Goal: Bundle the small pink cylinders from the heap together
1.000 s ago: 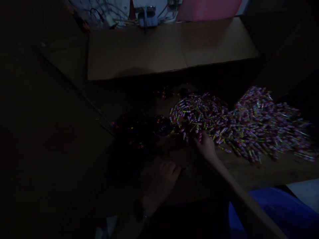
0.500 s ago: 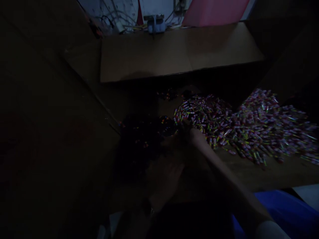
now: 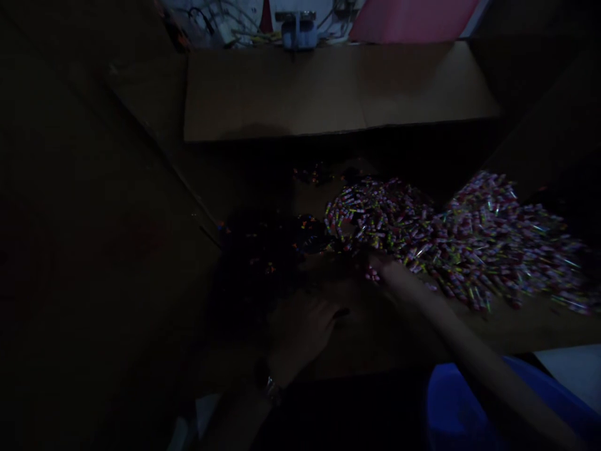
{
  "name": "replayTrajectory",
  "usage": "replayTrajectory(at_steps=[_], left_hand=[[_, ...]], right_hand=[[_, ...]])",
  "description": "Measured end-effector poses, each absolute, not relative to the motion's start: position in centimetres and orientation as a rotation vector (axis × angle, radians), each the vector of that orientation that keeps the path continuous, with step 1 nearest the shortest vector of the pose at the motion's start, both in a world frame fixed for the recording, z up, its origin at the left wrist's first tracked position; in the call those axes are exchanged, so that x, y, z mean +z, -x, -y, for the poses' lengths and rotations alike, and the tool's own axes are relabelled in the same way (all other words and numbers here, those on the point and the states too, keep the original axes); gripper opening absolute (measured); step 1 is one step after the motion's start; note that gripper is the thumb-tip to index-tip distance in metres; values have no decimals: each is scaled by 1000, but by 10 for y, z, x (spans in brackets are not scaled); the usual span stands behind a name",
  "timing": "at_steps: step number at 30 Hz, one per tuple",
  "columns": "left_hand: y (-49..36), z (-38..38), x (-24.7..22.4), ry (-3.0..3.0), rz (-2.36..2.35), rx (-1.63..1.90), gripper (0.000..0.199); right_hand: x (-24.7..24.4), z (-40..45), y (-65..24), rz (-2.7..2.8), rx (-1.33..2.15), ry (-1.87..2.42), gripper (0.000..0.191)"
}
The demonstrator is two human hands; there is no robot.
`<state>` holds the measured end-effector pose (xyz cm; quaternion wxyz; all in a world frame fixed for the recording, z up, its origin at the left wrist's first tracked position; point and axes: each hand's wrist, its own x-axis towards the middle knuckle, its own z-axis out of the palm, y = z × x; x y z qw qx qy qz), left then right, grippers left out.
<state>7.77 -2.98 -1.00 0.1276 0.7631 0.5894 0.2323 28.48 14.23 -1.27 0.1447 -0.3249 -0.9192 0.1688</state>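
The picture is very dark. My left hand (image 3: 303, 326), with a watch (image 3: 267, 379) on its wrist, is low over the table; its fingers are mostly lost in shadow. A small dark piece (image 3: 342, 312) shows by its thumb side, and I cannot make out whether it is held. My right hand (image 3: 382, 266) is at the near left edge of a heap of small shiny tubes (image 3: 469, 244), printed pink, white and yellow-green. A few tubes (image 3: 373, 274) show bunched in its closed fingers. Left of it lies a dark heap (image 3: 267, 250) with orange specks.
A cardboard flap (image 3: 328, 94) stands across the back, with a grey-blue device (image 3: 299, 32) and a pink sheet (image 3: 413, 19) behind. A few dark pieces (image 3: 314, 175) lie below the flap. A blue tub (image 3: 451, 401) is beneath my right forearm.
My right hand has drawn back slightly toward me and right, and tubes now show at it. The dark piece by my left hand has come into sight. The view has shifted a little.
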Motion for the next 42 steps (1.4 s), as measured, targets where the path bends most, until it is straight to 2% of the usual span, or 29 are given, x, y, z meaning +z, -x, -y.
replayTrajectory(at_steps=[3, 5, 12, 17, 20, 24, 33, 42], left_hand=[[-70, 27, -6, -2195, -1757, 655, 25], [-65, 26, -6, -2185, -1765, 635, 26], [-63, 23, -11, -2170, -1827, 620, 21], [-75, 24, -11, -2268, -1832, 606, 14], [-78, 25, -13, -2310, -1820, 566, 15], [-78, 24, -16, -2282, -1820, 604, 16], [-75, 28, -17, -2339, -1799, 545, 22], [-76, 29, -16, -2314, -1774, 557, 24]], right_hand=[[-29, -141, -284, 2806, 340, 848, 48], [-36, -141, -287, 2759, 413, 823, 46], [-34, -109, -283, 2185, 966, 1011, 25], [-32, -64, -267, 1591, 1674, 1020, 24], [-29, -57, -267, 1548, 1829, 1054, 29], [-27, -60, -270, 1639, 1875, 1074, 28], [-14, -66, -262, 1872, 1681, 1107, 20], [5, -67, -268, 2068, 1597, 1075, 30]])
